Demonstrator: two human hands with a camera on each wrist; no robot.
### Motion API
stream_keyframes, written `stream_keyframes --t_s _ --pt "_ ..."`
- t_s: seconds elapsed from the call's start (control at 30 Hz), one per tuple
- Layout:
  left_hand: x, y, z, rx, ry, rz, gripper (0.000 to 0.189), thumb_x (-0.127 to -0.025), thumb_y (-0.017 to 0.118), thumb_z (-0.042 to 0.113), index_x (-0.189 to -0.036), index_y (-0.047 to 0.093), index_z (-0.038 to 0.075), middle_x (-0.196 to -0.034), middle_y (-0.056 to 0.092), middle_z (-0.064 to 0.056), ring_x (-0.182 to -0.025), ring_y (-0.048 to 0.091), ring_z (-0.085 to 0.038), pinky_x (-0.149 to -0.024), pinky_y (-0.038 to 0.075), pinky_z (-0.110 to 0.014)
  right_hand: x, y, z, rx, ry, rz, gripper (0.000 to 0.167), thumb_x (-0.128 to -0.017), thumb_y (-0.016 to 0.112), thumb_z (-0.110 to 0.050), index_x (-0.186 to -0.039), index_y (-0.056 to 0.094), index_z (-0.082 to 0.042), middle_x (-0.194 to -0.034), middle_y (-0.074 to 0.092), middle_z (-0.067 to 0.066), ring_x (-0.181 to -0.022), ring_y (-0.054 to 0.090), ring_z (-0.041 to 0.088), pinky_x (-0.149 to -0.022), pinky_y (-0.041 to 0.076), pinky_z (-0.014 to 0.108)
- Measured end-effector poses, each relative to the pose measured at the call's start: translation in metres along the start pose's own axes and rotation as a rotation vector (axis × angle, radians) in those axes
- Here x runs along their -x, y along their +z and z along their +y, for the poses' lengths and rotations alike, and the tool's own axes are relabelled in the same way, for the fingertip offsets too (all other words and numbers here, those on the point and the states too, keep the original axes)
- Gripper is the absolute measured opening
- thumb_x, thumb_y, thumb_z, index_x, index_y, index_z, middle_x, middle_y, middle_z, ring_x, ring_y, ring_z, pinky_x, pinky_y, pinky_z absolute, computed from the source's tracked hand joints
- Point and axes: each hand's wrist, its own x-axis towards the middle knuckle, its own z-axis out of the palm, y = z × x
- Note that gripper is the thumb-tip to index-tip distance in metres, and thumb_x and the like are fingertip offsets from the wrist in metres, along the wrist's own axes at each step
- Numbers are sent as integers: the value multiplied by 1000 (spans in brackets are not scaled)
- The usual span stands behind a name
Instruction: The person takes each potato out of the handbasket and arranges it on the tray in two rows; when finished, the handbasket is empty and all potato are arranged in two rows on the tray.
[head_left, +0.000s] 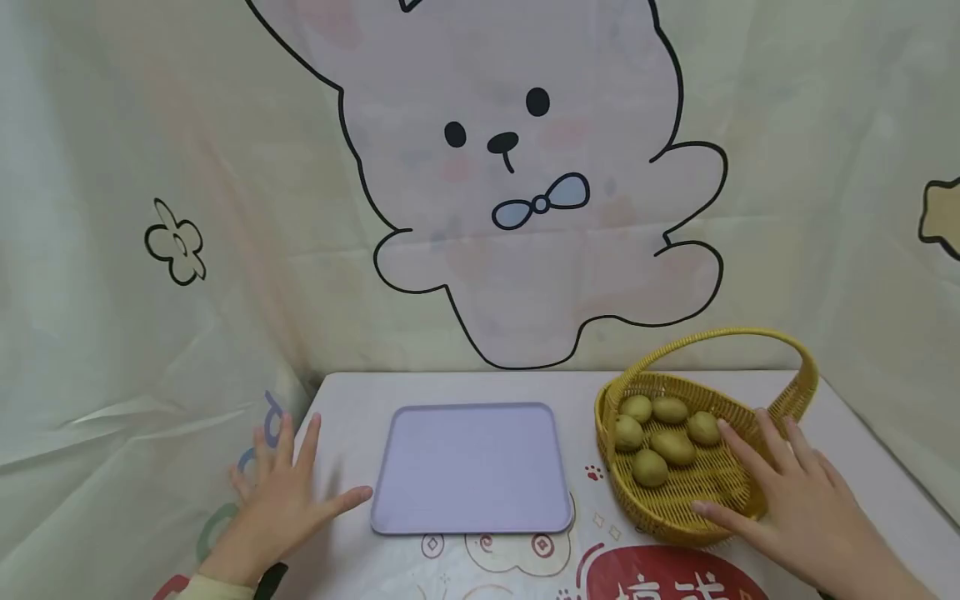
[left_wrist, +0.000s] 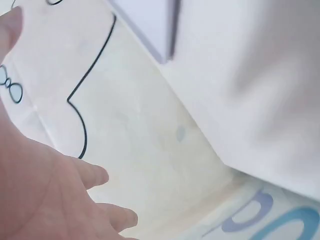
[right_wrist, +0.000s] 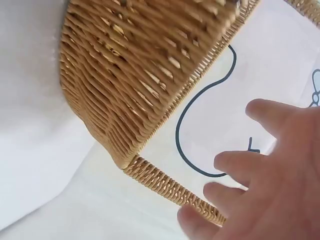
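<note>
My left hand (head_left: 273,504) is spread with straight fingers over the table's left side, its thumb pointing toward a pale lilac tray (head_left: 472,471). Nothing lies in that hand. On the right, my right hand (head_left: 798,500) is held with fingers extended over the near right rim of a yellow woven basket (head_left: 652,525). Inside the basket lie several green, roundish fruits (head_left: 672,448), gathered toward its left and back. The basket's tall arched handle (head_left: 712,333) rises behind the right fingertips. In the right wrist view, the basket's woven side (right_wrist: 125,65) stands beside the spread fingers.
A white table (head_left: 352,392) carries everything, with a red printed patch (head_left: 667,575) and line drawings on its cover near the front. Cloth printed with a cartoon animal (head_left: 510,275) hangs behind the table, and more cloth hangs at both sides.
</note>
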Motion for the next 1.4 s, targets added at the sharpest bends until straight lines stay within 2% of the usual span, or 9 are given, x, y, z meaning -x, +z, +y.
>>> stream_keyframes --t_s 0.13,0.23,0.33,0.43,0.57,0.73,1.0,1.17,1.4 --pt "-13 2 10 126 24 -70 129 -86 73 80 -174 12 8 -177 0 -35 -156 11 -71 -113 21 -91 -16 -14 5 -103 -60 31 108 -84 83 -68 -165 42 -10 -168 30 39 -156 23 64 -106 34 86" --pt "-26 6 16 256 23 -140 118 -90 76 71 -172 23 5 -173 23 -35 -151 41 -60 -114 44 -74 -30 -29 3 -184 -108 10 98 -85 87 -59 -159 51 -5 -162 43 37 -147 39 63 -105 39 84" --pt "-40 13 20 391 -34 -207 106 -93 79 61 -169 32 4 -160 48 -32 -135 64 -47 -105 58 -59 -44 -40 0 -246 -157 -40 88 -86 90 -50 -154 56 -5 -155 54 33 -140 52 59 -105 45 78" --pt "-51 23 22 521 -133 -261 95 -95 80 51 -167 37 5 -151 58 -29 -112 76 -35 -90 65 -47 -58 -42 0 -288 -194 -78 80 -86 92 -43 -150 60 -8 -148 64 27 -134 61 53 -105 50 74" --pt "-63 36 24 618 -202 -281 83 -96 83 34 -160 44 -2 -136 64 -28 -89 76 -23 -79 66 -39 -71 -35 3 -322 -173 -152 73 -85 93 -35 -146 65 -8 -138 71 24 -127 67 50 -103 54 71" --pt "-72 49 24 622 -236 -303 72 -96 82 24 -153 52 -7 -128 68 -30 -81 73 -19 -74 65 -36 -79 -26 2 -342 -123 -246 68 -86 91 -33 -144 68 -8 -133 74 21 -125 68 47 -102 54 70" --pt "-75 62 14 701 -246 -284 61 -96 81 19 -147 59 -7 -121 73 -26 -84 74 -22 -75 66 -38 -95 -19 -5 -465 -59 -374 64 -88 89 -29 -144 68 -6 -137 72 19 -120 69 37 -100 59 60" --pt "-76 66 10 776 -251 -291 57 -96 79 15 -147 62 -2 -116 75 -21 -85 75 -24 -75 66 -38 -99 -16 -4 -456 -12 -414 66 -87 90 -29 -143 68 -4 -128 74 17 -116 68 34 -96 59 55" --pt "-78 70 7 779 -258 -294 56 -97 77 13 -149 62 -1 -111 78 -17 -84 75 -24 -74 66 -38 -105 -16 0 -433 -10 -437 66 -85 92 -27 -139 69 2 -131 74 21 -117 71 36 -99 59 58"
